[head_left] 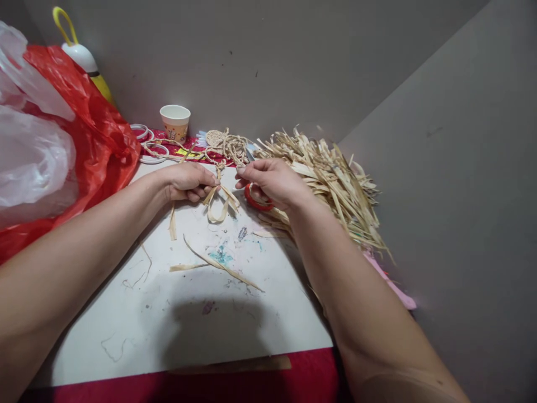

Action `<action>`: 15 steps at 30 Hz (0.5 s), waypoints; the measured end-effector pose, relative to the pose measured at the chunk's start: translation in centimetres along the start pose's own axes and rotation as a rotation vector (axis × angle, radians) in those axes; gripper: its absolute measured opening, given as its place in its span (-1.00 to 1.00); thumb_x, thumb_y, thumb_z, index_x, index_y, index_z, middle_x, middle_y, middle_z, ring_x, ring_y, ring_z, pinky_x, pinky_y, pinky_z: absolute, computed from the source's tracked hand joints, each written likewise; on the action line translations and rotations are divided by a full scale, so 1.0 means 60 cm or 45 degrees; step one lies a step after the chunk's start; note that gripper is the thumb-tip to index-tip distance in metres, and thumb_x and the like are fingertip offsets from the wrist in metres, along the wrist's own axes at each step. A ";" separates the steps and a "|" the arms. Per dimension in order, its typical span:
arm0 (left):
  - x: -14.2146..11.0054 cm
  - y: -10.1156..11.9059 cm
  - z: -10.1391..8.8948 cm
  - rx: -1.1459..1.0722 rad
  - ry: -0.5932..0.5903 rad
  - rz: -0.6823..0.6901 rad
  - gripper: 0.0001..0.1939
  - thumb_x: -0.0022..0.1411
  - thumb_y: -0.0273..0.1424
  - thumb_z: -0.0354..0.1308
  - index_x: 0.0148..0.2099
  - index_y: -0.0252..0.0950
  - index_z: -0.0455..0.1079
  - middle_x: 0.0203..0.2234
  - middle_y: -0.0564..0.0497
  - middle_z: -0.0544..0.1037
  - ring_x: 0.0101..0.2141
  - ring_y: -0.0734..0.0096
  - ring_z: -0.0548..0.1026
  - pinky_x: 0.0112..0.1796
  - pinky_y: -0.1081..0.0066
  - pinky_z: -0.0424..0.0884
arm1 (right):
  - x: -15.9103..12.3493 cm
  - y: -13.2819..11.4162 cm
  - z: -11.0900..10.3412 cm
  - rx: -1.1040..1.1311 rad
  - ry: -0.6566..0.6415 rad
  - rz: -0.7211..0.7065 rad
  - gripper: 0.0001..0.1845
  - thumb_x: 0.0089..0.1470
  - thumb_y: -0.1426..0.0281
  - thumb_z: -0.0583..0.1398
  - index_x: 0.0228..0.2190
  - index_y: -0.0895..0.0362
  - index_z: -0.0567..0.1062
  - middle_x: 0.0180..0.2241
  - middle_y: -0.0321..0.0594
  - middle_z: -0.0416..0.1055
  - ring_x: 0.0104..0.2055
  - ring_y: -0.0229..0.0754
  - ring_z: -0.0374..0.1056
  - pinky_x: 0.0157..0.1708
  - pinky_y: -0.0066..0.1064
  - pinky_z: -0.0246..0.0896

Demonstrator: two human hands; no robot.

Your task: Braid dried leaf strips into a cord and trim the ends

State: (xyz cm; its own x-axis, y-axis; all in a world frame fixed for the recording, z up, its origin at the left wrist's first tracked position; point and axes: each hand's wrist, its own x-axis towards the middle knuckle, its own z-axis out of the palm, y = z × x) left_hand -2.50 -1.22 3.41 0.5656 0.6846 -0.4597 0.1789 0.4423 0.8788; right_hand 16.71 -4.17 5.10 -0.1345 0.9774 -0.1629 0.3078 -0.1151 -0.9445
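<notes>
My left hand [191, 182] is closed, pinching the end of a braided cord of dried, pale leaf strips [218, 170]. Below its fingertips a loose strip [218, 215] bends into a loop. My right hand [272, 179] is closed just to the right, thumb and index finger pressed together. Red-handled scissors [259, 201] are in this hand, with the handle showing under the fingers and part of the blade above them. Whether the fingertips also pinch a strand I cannot tell.
A heap of dried strips [335, 184] lies at the right by the wall. Coiled braid [229, 144], a paper cup [175, 122] and white rings [153, 154] stand along the back. Plastic bags [96, 123] and a yellow-white bottle [81, 57] are left. Loose strips [224, 268] lie on the white board [126, 336].
</notes>
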 end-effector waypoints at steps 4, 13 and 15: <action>0.001 -0.001 -0.003 -0.008 -0.013 0.020 -0.76 0.13 -0.55 0.15 -0.54 -0.36 0.21 -0.76 0.20 0.10 -0.77 0.77 -0.02 -0.77 0.71 -0.07 | 0.006 0.013 0.026 -0.078 -0.182 0.076 -0.78 0.01 0.36 0.28 -0.58 0.21 0.43 -0.70 -0.38 0.32 -0.76 -0.49 0.00 -0.79 -0.59 -0.22; 0.002 -0.007 0.008 -0.058 0.008 0.002 -0.82 0.10 -0.57 0.15 -0.50 -0.35 0.24 -0.74 0.07 0.29 -0.76 0.69 0.13 -0.76 0.69 -0.03 | 0.014 0.026 0.024 0.019 -0.387 0.101 -0.80 -0.05 0.39 0.27 -0.58 0.22 0.40 -0.77 -0.47 0.18 -0.77 -0.49 -0.05 -0.78 -0.60 -0.27; 0.001 -0.007 0.010 -0.062 -0.008 -0.027 -0.84 0.13 -0.59 0.09 -0.49 -0.36 0.25 -0.70 0.04 0.34 -0.77 0.73 0.08 -0.77 0.69 -0.07 | 0.014 0.027 0.022 0.017 -0.424 0.100 -0.81 -0.05 0.38 0.27 -0.57 0.22 0.41 -0.74 -0.44 0.24 -0.76 -0.49 -0.04 -0.78 -0.60 -0.25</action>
State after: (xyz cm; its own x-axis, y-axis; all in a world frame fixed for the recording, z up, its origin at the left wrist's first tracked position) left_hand -2.06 -1.72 3.09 0.5675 0.6710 -0.4772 0.1516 0.4844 0.8616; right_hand 15.85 -3.74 3.07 -0.4119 0.8542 -0.3173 0.3171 -0.1920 -0.9287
